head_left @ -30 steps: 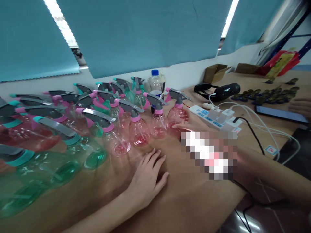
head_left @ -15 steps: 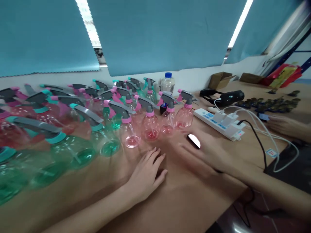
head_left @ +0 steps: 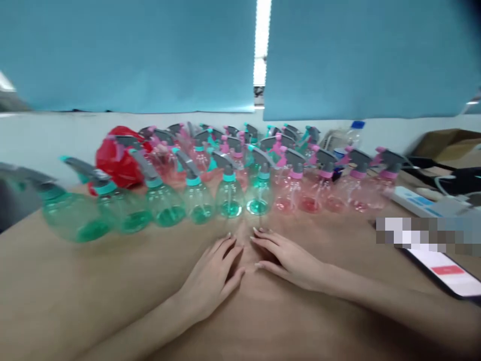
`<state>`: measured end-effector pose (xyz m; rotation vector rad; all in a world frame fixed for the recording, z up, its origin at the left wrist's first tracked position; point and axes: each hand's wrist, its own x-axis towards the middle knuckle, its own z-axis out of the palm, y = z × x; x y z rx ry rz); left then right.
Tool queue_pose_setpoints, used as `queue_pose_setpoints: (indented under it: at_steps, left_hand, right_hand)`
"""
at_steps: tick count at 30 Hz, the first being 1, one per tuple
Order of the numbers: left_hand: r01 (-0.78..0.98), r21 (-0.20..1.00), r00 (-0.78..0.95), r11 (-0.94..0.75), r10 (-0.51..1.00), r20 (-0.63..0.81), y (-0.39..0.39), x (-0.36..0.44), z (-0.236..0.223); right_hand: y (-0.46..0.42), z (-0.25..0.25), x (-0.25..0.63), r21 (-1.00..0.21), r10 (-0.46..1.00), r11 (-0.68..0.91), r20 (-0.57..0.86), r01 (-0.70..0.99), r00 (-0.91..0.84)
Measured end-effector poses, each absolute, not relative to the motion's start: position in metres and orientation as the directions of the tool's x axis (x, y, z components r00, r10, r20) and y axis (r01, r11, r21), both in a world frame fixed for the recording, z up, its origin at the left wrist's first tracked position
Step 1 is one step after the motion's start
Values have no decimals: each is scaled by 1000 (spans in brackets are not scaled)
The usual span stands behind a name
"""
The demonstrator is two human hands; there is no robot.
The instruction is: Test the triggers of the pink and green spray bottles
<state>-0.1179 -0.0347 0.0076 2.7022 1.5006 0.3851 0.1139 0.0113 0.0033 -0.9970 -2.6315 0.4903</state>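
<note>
Spray bottles [head_left: 230, 198] stand in rows on the counter [head_left: 93, 286], front row just beyond our fingertips, with a small gap between. Our left hand [head_left: 210, 276] and right hand [head_left: 291, 260] rest palm down, tips angled inward, near each other but apart; fingers loosely spread, a bit curved, holding nothing. Both sets of fingertips sit nearest the middle green bottles; pinkish ones run off to our right. Long axes upright, far-left ones look slanted, can't tell if truly tilted. Coloured nozzle tips point up and left, grey heads slope down right. Bodies are clear, rounded plastic, smooth, with teal or pink collars. We also see a crumpled red bag [head_left: 118, 158] behind at left, and a flat, black-edged phone [head_left: 439, 271] right.
</note>
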Motion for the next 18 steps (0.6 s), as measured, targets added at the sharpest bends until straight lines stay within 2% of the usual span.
queue_pose_setpoints:
  at_steps: [5,9,14,18]
  left_hand:
    - [899,120,381,-422,886,263,-65,-183,6]
    - [921,141,306,-364,896,321,-83,-227,4]
    - [924,303,137,-231,944,301,-98,-277,14]
    - [887,461,-218,15,895,389,-101,-318,25]
  right_hand:
    - [11,3,36,-398,551,805,226,440,-803]
    - [10,2,-21,-434,451,849,297,302,-842]
    - [14,4,-78,-464,335,873,346,150,-876]
    - [24,4,-108,-464,230,885,367,37,-902]
